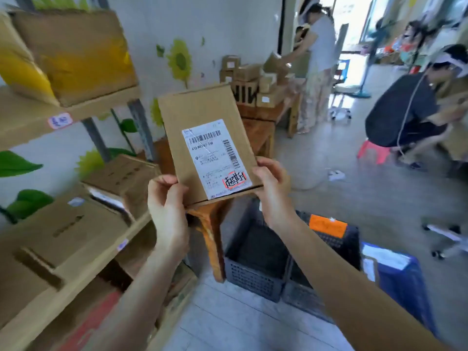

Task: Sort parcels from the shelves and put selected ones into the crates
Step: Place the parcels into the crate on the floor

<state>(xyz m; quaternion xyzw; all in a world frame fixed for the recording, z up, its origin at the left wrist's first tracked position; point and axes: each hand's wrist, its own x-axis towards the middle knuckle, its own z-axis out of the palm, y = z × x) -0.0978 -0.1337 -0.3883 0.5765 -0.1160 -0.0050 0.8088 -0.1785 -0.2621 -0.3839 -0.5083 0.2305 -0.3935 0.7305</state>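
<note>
A flat brown cardboard parcel (202,117) with a white shipping label and a red-marked sticker is held upright in front of me. My left hand (168,206) grips its lower left corner, thumb on the front face. At the lower right edge my right hand (272,188) grips it with fingers curled round the side. Below the parcel stands a dark grey crate (253,277), open on top, with a second dark crate (336,239) carrying an orange tag behind it. A blue crate (405,287) holding white parcels sits to the right.
Wooden shelves (83,272) on the left carry several cardboard boxes. A wooden bench (210,231) stands behind the parcel, and a table (266,110) with stacked boxes is further back. Two people work at the right and back; a pink stool (373,153) stands on the floor.
</note>
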